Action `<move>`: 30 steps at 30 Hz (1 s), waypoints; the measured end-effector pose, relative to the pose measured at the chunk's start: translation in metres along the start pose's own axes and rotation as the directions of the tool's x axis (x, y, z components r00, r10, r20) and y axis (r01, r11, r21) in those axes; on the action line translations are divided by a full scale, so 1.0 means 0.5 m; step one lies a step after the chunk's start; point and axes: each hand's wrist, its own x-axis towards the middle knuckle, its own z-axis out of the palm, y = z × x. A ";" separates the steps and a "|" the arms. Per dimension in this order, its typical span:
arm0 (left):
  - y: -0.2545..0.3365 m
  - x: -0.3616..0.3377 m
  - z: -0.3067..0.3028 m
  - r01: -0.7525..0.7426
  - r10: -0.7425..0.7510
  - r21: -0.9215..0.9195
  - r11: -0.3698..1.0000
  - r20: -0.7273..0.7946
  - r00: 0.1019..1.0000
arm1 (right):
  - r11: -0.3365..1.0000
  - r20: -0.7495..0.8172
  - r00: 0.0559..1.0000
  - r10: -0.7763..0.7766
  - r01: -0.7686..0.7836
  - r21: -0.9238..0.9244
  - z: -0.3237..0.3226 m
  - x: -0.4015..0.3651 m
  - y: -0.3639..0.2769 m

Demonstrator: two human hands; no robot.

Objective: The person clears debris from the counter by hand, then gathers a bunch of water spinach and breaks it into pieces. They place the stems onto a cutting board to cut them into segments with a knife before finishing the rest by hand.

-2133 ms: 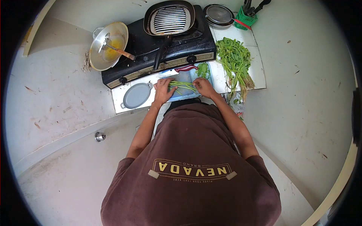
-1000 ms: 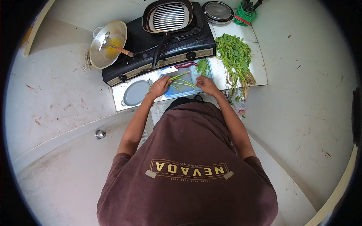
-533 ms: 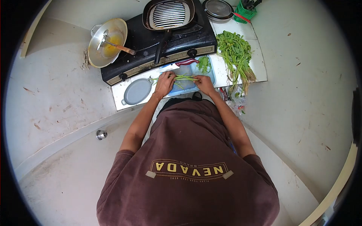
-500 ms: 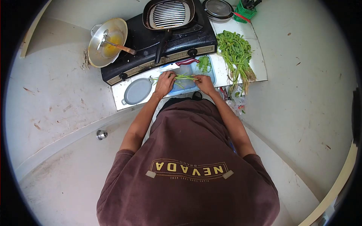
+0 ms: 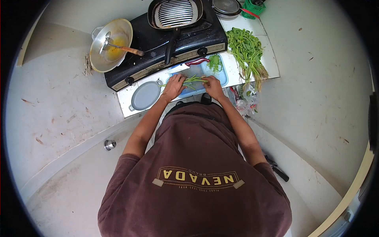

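Note:
Several green vegetable stems stretch between my two hands, over a light blue tray. My left hand has its fingers closed around one end of the stems. At the other end, my right hand pinches them. A knife with a dark red handle lies across the tray's far edge, its blade pointing left. Picked green leaves rest in the tray's far right corner. To the right of the tray lies a large bunch of leafy greens, roots toward me.
A black stove carries a ridged grill pan. A metal wok with a ladle stands left. Beside my left hand sits a grey oval plate. A green basket and plastic bags are at the right.
The view has shifted slightly. Both hands keep hold of the stems, which sit at a slightly different angle.

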 end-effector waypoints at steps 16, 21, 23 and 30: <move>-0.073 -0.022 0.013 -0.152 0.145 0.133 0.979 0.064 0.987 | 0.997 -0.059 0.998 0.009 -0.014 -0.081 0.006 -0.004 -0.034; -0.090 -0.039 -0.003 -0.096 0.086 0.124 0.988 0.084 0.993 | 0.979 -0.135 0.988 -0.071 0.043 -0.200 0.007 0.026 -0.057; -0.097 -0.046 -0.002 -0.057 0.045 0.120 0.991 0.098 0.994 | 0.935 -0.145 0.969 -0.198 0.143 -0.323 -0.005 0.057 -0.075; -0.074 -0.052 -0.018 0.090 -0.090 -0.055 0.994 0.009 0.996 | 0.762 -0.011 0.938 -0.346 0.274 -0.587 0.003 0.153 -0.123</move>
